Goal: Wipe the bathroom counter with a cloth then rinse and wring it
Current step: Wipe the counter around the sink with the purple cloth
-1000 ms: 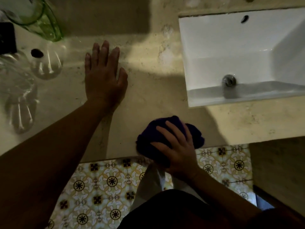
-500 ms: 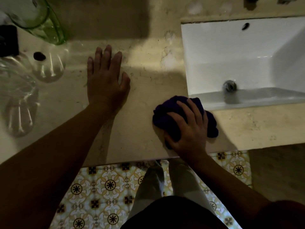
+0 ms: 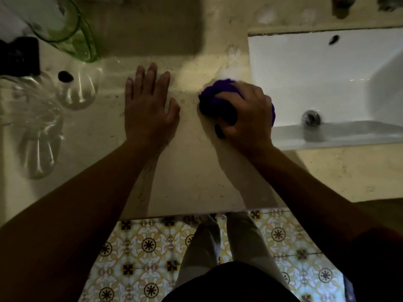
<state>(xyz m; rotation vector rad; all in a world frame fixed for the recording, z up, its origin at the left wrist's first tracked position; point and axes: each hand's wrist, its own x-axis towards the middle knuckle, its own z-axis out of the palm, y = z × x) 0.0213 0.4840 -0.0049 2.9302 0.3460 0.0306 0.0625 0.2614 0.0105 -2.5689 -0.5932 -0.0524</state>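
Note:
A bunched purple cloth lies on the beige stone counter, just left of the white sink. My right hand is on top of it, fingers curled round the bundle, pressing it onto the counter. My left hand rests flat on the counter to the left of the cloth, fingers straight and spread, holding nothing. Much of the cloth is hidden under my right hand.
Clear glass vessels and a green glass stand at the counter's left, beside a black object. The sink drain is at the right. The counter's front edge runs above the patterned floor tiles.
My right hand has pushed the cloth from the counter's front edge away from me, up beside the sink's left rim. My left hand has stayed flat in place.

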